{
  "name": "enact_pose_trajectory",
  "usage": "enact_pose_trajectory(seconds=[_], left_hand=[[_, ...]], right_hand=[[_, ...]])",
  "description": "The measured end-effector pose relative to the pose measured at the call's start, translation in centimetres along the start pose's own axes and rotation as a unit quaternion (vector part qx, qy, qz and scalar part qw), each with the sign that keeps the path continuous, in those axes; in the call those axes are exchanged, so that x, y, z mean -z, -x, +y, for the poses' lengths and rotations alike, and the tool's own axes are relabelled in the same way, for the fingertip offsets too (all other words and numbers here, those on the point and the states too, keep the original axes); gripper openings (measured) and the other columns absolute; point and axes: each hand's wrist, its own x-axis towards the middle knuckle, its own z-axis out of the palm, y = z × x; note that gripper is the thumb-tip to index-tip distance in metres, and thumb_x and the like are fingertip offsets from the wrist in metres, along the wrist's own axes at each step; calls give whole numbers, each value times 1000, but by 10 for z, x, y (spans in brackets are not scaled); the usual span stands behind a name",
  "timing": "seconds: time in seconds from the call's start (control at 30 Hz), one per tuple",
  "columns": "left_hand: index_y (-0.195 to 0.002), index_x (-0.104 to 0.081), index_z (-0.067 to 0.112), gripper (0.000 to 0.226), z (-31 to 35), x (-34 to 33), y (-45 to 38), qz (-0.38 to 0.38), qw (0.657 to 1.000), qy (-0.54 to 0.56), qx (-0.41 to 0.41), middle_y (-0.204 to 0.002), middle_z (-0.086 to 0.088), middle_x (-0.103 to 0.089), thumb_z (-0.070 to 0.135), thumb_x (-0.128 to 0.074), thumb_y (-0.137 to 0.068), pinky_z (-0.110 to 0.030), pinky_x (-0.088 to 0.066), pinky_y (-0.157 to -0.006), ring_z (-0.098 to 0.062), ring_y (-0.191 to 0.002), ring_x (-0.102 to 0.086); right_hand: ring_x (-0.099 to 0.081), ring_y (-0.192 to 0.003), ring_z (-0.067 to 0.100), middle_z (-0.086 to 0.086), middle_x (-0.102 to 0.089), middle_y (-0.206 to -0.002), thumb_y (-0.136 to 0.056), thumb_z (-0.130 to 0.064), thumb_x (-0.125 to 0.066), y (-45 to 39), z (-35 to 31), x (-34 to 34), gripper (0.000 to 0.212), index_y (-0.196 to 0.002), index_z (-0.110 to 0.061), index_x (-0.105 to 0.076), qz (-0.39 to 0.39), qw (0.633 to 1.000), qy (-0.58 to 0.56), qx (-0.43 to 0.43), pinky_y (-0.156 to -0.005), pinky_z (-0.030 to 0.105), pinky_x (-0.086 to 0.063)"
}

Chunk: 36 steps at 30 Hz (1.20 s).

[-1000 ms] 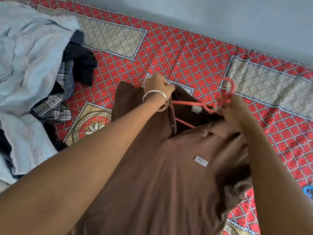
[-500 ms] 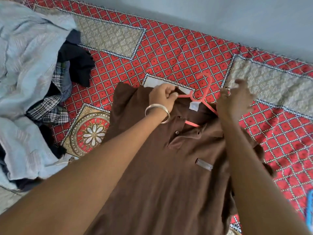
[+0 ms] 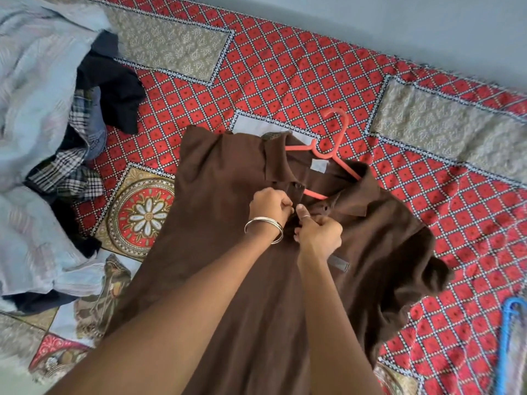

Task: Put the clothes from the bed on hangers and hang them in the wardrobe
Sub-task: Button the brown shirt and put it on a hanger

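A: Where is the brown polo shirt (image 3: 228,252) lying?

B: Flat on the red patterned bedspread (image 3: 285,81), front side up, collar pointing away from the person. A red hanger (image 3: 336,146) is already inside it: the hook pokes out past the collar onto the bedspread, just beyond the fingertips, and one red bar shows through the open neck.

A: What are the hands doing?

B: Both are at the button placket, just below the collar. The left hand (image 3: 269,205), with metal bangles (image 3: 265,228) on its wrist, has its fingers curled and pinches the left edge of the placket. The right hand (image 3: 319,230) is curled too, thumb raised, pinching the opposite edge. The two sets of fingertips nearly touch each other over the fabric.

A: Can you see the buttons?

B: One dark button sits just beyond the left hand's fingers, on the placket strip, and a buttonhole shows just beyond the right thumb. Whether a button is pinched between the fingers I cannot tell.

A: Anything else nearby?

B: A pile of clothes (image 3: 57,124) lies well to the left of the left hand: pale blue fabric, a checked piece and something dark navy. A blue hanger (image 3: 507,337) lies on the bedspread far to the right of the right hand, near the picture's edge. A small grey label is on the shirt's chest, just behind the right wrist.
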Motion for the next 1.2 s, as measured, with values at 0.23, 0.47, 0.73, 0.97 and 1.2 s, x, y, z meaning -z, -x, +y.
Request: enact_pose_trajectory(seconds=[0.23, 0.47, 0.73, 0.97, 1.2], left_hand=[[-87, -74, 13, 11, -4, 1, -4, -40, 998, 40, 41, -91, -10, -71, 20, -67, -83, -33, -52, -82, -29, -88, -66], [-82, -73, 7, 9, -7, 2, -4, -64, 991, 109, 48, -72, -8, -68, 14, -69, -81, -37, -56, -77, -31, -86, -65], [-84, -74, 5, 12, -7, 2, -1, -47, 985, 149, 77, -76, -14, -71, 15, -67, -82, -35, -57, -79, -31, -84, -67], [-82, -75, 11, 9, -6, -5, 4, -16, 986, 150, 72, -76, -10, -70, 17, -68, -82, -33, -53, -82, -29, -90, -63], [-86, -75, 13, 9, -9, -5, 2, -29, 993, 109, 37, -71, -4, -65, 19, -69, -83, -29, -51, -80, -26, -92, -61]], right_hand=[[-59, -52, 8, 6, -64, -70, -83, -6, -73, -4, 3, 5, 9, -84, -1, -65, -71, 995, -71, 6, -56, 22, -55], [-63, -60, 6, 2, -59, -76, -91, 1, -61, -11, 16, 14, 6, -94, -2, -58, -149, 971, -186, -16, -66, 20, -54], [-56, -63, 11, 2, -52, -71, -95, 7, -51, -15, 17, 19, 25, -78, -12, -48, -177, 953, -240, -49, -75, 29, -55], [-58, -57, 9, -4, -54, -60, -92, 4, -57, -15, 18, 18, 21, -80, -12, -53, -183, 967, -176, -1, -67, 23, -53], [-66, -69, 12, 7, -64, -79, -95, 6, -52, -14, 24, 21, 12, -98, -2, -60, -208, 956, -204, 19, -72, 23, -54]])
